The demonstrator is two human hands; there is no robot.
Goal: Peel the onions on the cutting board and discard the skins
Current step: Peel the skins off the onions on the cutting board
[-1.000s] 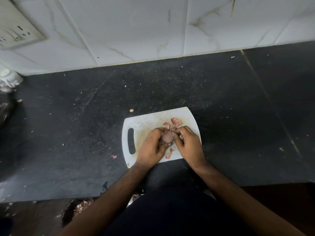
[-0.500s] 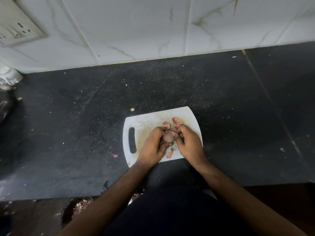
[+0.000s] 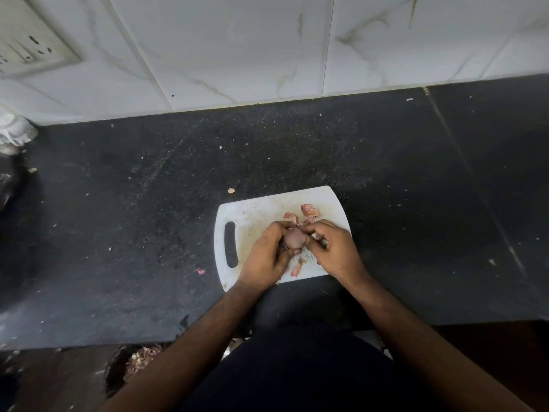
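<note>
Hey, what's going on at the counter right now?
A person is peeling a small onion over a white cutting board on a dark counter. The left hand grips the onion while the right hand picks at its skin. Loose skins lie on the board, not yet discarded.

One head-worn camera looks steeply down, close over the cutting board (image 3: 255, 215) and countertop (image 3: 118, 218).
</note>
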